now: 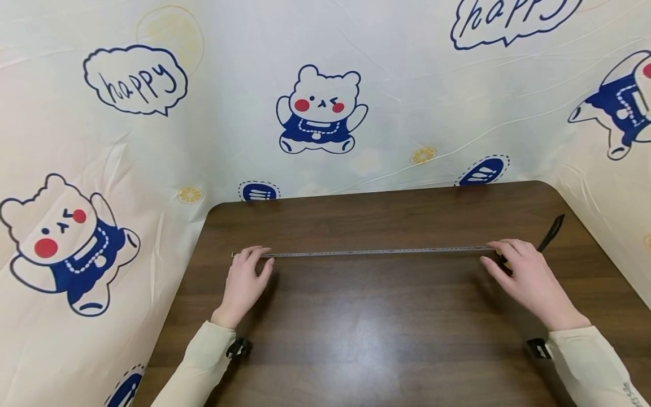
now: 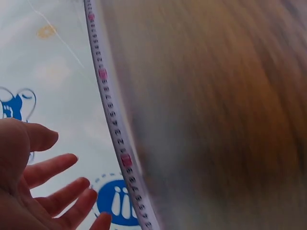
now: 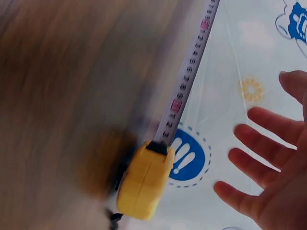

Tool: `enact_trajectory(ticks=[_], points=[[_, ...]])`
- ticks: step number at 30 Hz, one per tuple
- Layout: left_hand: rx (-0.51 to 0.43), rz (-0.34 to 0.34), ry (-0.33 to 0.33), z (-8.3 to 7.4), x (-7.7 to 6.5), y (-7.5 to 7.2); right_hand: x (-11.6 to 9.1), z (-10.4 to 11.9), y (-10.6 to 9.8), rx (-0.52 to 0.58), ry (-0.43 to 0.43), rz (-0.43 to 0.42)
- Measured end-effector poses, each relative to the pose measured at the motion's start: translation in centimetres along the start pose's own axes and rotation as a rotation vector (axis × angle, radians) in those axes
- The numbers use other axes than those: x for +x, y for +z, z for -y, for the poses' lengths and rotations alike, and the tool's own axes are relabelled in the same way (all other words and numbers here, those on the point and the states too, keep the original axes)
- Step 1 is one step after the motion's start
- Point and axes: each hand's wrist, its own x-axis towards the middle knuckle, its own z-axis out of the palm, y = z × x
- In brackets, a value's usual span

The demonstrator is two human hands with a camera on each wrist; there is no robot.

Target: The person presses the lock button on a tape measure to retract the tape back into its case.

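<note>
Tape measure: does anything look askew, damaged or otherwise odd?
Nothing stands out: in the head view the extended tape blade runs straight, with no kink or tear visible, and its yellow case shows no damage.

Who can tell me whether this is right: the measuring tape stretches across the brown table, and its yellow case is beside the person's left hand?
Not quite: the yellow case is beside the right hand, not the left hand, as the right wrist view shows. The measuring tape does stretch across the brown table.
</note>
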Motion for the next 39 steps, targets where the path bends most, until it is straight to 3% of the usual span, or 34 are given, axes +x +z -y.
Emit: enact_trajectory(ticks=[5, 10, 16, 24, 30, 39], points=[[-0.037, 0.032, -0.052, 1.5, 0.2, -0.7, -0.3, -1.5, -0.7, 0.052, 0.084, 0.108], [-0.015, 0.085, -0.082, 2.6, 0.4, -1.3, -0.3, -3.2, -1.0, 0.024, 0.096, 0.129], [0.0, 0.131, -0.083, 3.8, 0.9, -1.9, -0.5, -5.1, -1.2, -0.029, 0.072, 0.134], [-0.024, 0.087, -0.077, 6.2, 1.8, -2.5, -0.6, -6.9, -1.1, -0.045, 0.031, 0.153], [-0.037, 0.1, -0.091, 7.8, 2.3, -2.7, -0.6, -7.9, -0.9, -0.062, 0.022, 0.229], [-0.041, 0.18, -0.153, 8.3, 2.7, -2.9, -0.3, -8.7, -0.8, -0.037, -0.032, 0.245]])
